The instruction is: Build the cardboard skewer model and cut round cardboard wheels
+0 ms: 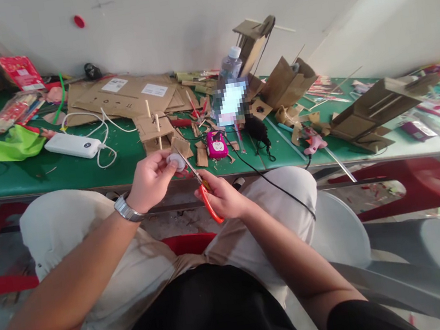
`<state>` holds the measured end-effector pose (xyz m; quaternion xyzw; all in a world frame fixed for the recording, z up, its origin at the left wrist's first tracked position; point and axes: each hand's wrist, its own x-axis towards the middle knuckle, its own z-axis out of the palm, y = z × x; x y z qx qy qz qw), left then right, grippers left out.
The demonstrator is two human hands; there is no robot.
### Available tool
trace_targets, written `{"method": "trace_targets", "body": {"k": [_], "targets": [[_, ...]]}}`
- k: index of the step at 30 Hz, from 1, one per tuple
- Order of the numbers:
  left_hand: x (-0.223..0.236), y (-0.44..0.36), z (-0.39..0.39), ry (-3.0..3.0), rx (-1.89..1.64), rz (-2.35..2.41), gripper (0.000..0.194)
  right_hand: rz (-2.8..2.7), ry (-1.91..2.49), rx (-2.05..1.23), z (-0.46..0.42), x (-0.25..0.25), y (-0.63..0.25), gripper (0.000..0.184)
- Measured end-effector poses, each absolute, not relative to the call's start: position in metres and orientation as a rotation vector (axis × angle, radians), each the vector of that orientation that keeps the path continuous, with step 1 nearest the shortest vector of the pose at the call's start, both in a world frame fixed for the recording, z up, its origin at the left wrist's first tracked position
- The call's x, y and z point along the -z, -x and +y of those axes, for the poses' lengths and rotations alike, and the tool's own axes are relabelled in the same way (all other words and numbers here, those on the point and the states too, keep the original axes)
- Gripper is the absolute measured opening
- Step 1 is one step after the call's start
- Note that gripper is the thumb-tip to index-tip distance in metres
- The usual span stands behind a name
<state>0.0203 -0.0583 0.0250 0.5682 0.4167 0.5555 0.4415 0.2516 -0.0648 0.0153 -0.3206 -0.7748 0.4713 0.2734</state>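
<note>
Between the thumb and fingers of my left hand (152, 180) is a small round whitish disc (176, 162), held just in front of the table edge. My right hand (224, 194) grips orange-handled scissors (210, 205), their blades pointing up and left beside the disc. Whether the blades touch the disc, I cannot tell. A piece of brown cardboard (181, 146) shows right behind the disc. Just beyond my hands, a cardboard piece with wooden sticks (148, 127) and a magenta case with a white face design (217, 145) rest on the green table (133, 167).
A white power bank (72, 145) with a cable lies at left, near flat cardboard sheets (123, 97). A lit phone (231, 102) leans by a clear bottle (231, 61). To the right are a pink glue gun (314, 144) and cardboard structures (377, 108). A black cord (276, 184) crosses my right knee.
</note>
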Motion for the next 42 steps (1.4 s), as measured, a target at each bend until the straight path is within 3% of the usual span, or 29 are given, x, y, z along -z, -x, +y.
{"method": "trace_targets", "body": {"k": [17, 23, 42], "targets": [[-0.033, -0.019, -0.063, -1.475, -1.29, 0.967, 0.044, -2.192, 0.981, -1.187, -0.066, -0.023, -0.252, 0.023], [-0.039, -0.017, -0.064, -1.537, -1.236, 1.02, 0.048, -2.174, 0.973, -1.203, -0.067, -0.027, -0.254, 0.027], [-0.041, -0.002, -0.061, -1.75, -1.061, 1.114, 0.018, -2.215, 0.944, -1.297, -0.064, -0.025, -0.254, 0.025]]}}
